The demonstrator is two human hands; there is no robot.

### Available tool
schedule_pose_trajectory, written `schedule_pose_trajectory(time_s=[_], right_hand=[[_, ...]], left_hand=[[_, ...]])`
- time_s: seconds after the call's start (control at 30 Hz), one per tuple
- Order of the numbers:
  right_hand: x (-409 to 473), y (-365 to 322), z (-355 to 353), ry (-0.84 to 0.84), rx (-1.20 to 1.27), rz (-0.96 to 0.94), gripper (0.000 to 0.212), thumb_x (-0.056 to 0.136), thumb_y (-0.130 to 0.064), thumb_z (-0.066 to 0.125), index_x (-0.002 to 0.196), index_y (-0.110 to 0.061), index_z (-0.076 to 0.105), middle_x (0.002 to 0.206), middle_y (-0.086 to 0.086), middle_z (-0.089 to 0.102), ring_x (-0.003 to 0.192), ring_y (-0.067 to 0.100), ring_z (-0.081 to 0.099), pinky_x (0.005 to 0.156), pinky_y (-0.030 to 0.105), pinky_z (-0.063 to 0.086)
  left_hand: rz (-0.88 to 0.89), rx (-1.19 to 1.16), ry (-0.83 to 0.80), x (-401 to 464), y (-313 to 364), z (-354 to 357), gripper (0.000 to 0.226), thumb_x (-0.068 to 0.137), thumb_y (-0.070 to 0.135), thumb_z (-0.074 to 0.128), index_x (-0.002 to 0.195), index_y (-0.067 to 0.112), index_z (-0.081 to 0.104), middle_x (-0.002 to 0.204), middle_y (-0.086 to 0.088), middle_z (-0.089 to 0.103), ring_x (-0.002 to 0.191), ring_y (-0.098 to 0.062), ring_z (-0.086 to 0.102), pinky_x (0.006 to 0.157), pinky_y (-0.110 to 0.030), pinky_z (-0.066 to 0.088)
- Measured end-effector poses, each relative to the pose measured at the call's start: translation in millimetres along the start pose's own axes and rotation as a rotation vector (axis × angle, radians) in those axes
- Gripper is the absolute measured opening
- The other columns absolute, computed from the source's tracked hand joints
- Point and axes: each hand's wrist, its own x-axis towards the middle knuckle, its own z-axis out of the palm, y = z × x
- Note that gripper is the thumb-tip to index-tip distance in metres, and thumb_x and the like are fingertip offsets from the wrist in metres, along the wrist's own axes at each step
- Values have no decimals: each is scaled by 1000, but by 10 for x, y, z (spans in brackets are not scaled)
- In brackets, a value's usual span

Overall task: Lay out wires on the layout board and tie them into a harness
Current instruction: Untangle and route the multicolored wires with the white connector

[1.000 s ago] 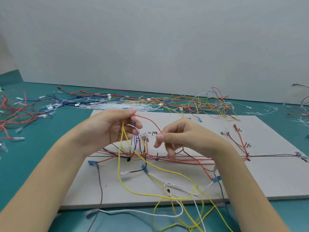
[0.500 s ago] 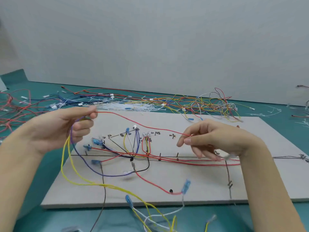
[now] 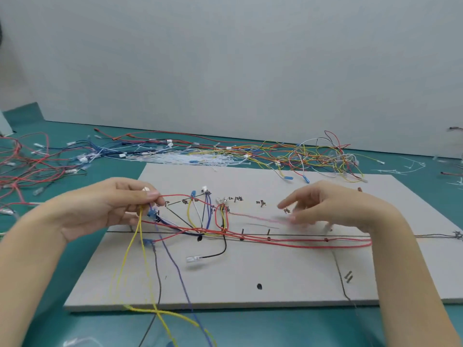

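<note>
The pale layout board (image 3: 275,276) lies on the teal table, with hand-drawn black lines and labels. Red wires (image 3: 300,242) run along its main line, and short yellow, white, blue and red loops (image 3: 200,214) stand at the left branches. My left hand (image 3: 107,206) hovers over the board's left end and pinches a bunch of yellow, purple and red wires (image 3: 145,249) that hang down past the front edge. My right hand (image 3: 333,209) is motion-blurred above the board's middle right. A blurred red wire (image 3: 260,217) runs tight from its thumb and fingertips to the loops.
A black wire with a clear connector (image 3: 191,259) lies loose on the board. Tangled spare wires (image 3: 313,156) and white zip ties (image 3: 188,159) line the table behind it. More red wires (image 3: 25,169) lie at the left, and a grey wall stands behind.
My left hand has moved right and down over the board's left end with its wire bunch. My right hand has dropped lower, and the red wire between the hands now runs close to the board.
</note>
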Motion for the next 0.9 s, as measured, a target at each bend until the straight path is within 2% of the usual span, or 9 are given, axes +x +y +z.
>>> schedule_pose_trajectory(time_s=[0.07,0.1,0.23,0.37,0.47,0.63,0.77,0.83,0.9], right_hand=[[46,-102,93,32,36,-88,33,74,-43,78,105,-36,70,93,-6,73,87,12,67,87,32,51],[66,-175,163,55,74,-140,39,71,-47,78,107,-35,70,96,-6,72,92,11,68,93,35,50],[164,-492,523,106,303,-363,33,79,-32,77,110,-21,70,97,-2,74,92,10,70,89,27,55],[244,-675,822,64,430,-386,31,84,-27,74,113,-14,69,100,-1,74,96,12,69,91,30,53],[286,-721,950,55,443,-332,32,84,-25,73,112,-10,68,90,2,72,81,12,66,82,36,54],[235,-685,865,-229,452,-248,27,92,-32,63,108,-11,68,93,8,76,59,13,60,48,18,41],[230,-658,838,-347,528,-218,38,91,-52,55,104,-20,72,91,6,76,47,8,41,44,14,34],[241,-658,856,-354,545,-241,27,91,-43,59,98,-21,74,81,3,75,44,7,36,42,14,29],[256,-649,862,-362,545,-250,16,91,-30,63,91,-20,75,67,-2,69,43,6,33,40,14,24]], left_hand=[[29,-30,41,18,-2,23,75,38,59,92,91,8,77,70,-1,56,60,-8,50,51,-16,47],[42,-55,55,23,0,32,74,36,57,93,89,8,77,70,-1,57,60,-7,50,51,-15,47],[97,-204,74,24,23,107,63,28,49,97,75,11,77,67,0,62,57,-7,61,54,-17,54],[135,-280,82,70,76,345,58,27,47,98,70,15,76,63,2,59,52,-6,61,47,-14,50],[164,-299,95,100,115,476,52,33,47,97,70,17,75,62,4,56,49,-4,56,41,-12,44],[166,-285,142,117,82,555,19,58,28,86,66,17,72,59,5,49,46,-4,51,35,-11,33],[179,-231,173,134,59,581,16,63,33,80,65,19,72,57,8,48,46,-4,49,35,-12,30],[181,-228,171,138,51,573,18,62,34,81,66,19,73,57,8,49,46,-3,49,36,-11,30],[187,-218,148,136,38,552,33,52,42,91,68,19,73,57,8,51,46,-3,49,36,-11,30]])
